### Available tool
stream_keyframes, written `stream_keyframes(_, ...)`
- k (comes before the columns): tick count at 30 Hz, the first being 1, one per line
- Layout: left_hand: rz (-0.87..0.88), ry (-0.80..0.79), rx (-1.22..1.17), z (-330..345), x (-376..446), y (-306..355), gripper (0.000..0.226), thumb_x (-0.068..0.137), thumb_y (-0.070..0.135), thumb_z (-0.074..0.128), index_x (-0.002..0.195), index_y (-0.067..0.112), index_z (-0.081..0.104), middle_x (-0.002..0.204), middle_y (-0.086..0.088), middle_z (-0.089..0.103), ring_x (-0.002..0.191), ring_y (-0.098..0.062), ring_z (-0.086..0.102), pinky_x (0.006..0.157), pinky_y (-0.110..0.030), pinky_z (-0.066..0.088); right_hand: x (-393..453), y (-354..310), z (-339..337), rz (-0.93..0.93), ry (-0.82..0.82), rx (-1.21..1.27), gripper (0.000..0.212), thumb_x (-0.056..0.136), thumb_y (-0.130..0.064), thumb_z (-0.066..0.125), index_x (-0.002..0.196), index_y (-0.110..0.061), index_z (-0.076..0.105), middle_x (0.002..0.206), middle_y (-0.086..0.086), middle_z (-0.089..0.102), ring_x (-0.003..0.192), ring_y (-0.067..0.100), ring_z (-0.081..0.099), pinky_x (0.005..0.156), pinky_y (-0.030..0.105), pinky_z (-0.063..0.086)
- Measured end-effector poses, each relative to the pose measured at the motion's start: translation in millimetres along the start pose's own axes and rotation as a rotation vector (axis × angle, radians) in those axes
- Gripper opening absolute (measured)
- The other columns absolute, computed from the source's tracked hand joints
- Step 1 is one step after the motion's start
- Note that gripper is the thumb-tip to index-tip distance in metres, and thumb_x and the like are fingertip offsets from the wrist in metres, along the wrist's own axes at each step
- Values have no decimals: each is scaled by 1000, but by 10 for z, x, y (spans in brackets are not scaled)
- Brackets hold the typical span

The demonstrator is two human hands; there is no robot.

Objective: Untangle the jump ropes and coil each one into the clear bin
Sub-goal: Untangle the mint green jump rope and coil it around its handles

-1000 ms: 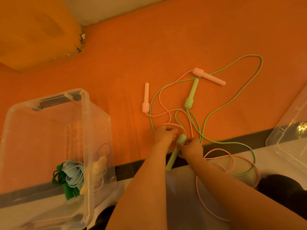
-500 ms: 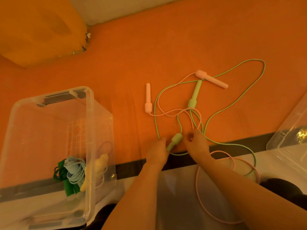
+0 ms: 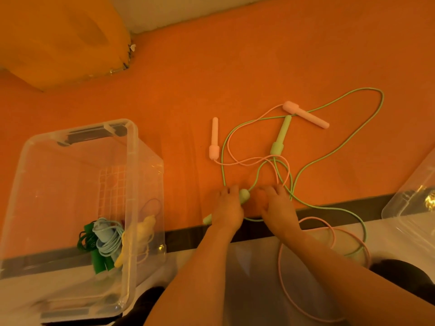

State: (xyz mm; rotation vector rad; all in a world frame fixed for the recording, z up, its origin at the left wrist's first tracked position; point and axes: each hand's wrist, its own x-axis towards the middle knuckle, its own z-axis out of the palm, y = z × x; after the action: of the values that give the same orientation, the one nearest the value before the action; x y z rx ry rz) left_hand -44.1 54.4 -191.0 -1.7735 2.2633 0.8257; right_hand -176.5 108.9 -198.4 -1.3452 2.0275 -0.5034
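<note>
A light green jump rope (image 3: 339,147) and a pink jump rope (image 3: 237,131) lie tangled on the orange mat (image 3: 235,67). My left hand (image 3: 229,205) grips one green handle (image 3: 244,195) near the mat's front edge. My right hand (image 3: 277,203) lies beside it with its fingertips on the crossing pink and green cords. The other green handle (image 3: 281,137) and both pink handles (image 3: 214,140) (image 3: 306,115) lie loose farther back. The clear bin (image 3: 131,161) stands at the left, holding coiled dark green (image 3: 89,243), light blue (image 3: 106,236) and yellow (image 3: 146,227) ropes.
Loops of pink cord (image 3: 282,278) and green cord (image 3: 363,229) hang over the table's dark front edge (image 3: 329,210). A clear lid (image 3: 414,201) lies at the right edge. A yellow-orange bulky object (image 3: 58,38) sits at the back left.
My left hand has drawn the green handle leftward, away from my right hand. My right hand went from pinching the cord to resting its fingertips on the cords.
</note>
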Motion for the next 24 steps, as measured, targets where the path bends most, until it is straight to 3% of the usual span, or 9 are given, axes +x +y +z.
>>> stream_keyframes(3,36,-21,-167,-167,-6,31,38,87,5,46,124,16,44,112,-15,55,100,-32,56,75,-37,40,92,-50,-92,-148,25,-179,66,79,-3,56,141,-15,41,150,13,32,135,33,35,104,48,37)
stream_keyframes(6,52,14,-250,-396,-71,55,39,88,3,46,124,16,47,113,-14,59,99,-31,58,76,-38,44,151,-183,-258,-175,-16,-167,73,78,-2,56,145,-17,33,155,9,25,140,30,27,108,47,33)
stream_keyframes(9,118,68,-268,-660,-180,134,40,87,2,50,124,16,51,114,-15,62,102,-33,58,76,-35,41,180,-357,-483,-224,90,-88,65,71,3,64,133,-8,49,140,17,45,124,39,45,100,49,42)
stream_keyframes(11,179,99,-265,-832,-263,207,43,84,0,53,125,14,54,115,-16,63,104,-34,58,76,-35,39,204,-472,-620,-281,110,-74,48,71,3,67,118,-5,61,117,19,62,108,40,57,92,46,45)
stream_keyframes(13,213,121,-237,-1027,-354,286,42,83,0,55,123,12,54,113,-17,64,104,-35,58,77,-36,39,202,-645,-802,-265,77,-95,28,80,-5,65,108,-7,67,103,17,67,99,38,61,85,43,47)
stream_keyframes(18,258,214,-224,-1620,-599,477,35,83,0,56,117,10,54,105,-18,65,97,-36,60,71,-37,39,63,-1043,-1329,-299,40,-91,12,90,-11,57,96,-5,65,94,18,67,91,36,61,71,37,39)
stream_keyframes(22,278,273,-256,-2086,-874,586,36,83,2,59,119,7,53,104,-18,65,95,-36,61,71,-39,41,-131,-1267,-1840,-311,25,-135,16,89,-8,57,102,-6,67,100,14,68,94,31,61,65,26,31)
stream_keyframes(24,274,303,-306,-2281,-1039,637,36,83,2,60,118,7,54,103,-17,65,94,-34,62,72,-39,43,-274,-1355,-2067,-335,5,-227,19,90,-9,55,105,-9,67,104,12,68,100,28,61,68,26,35)
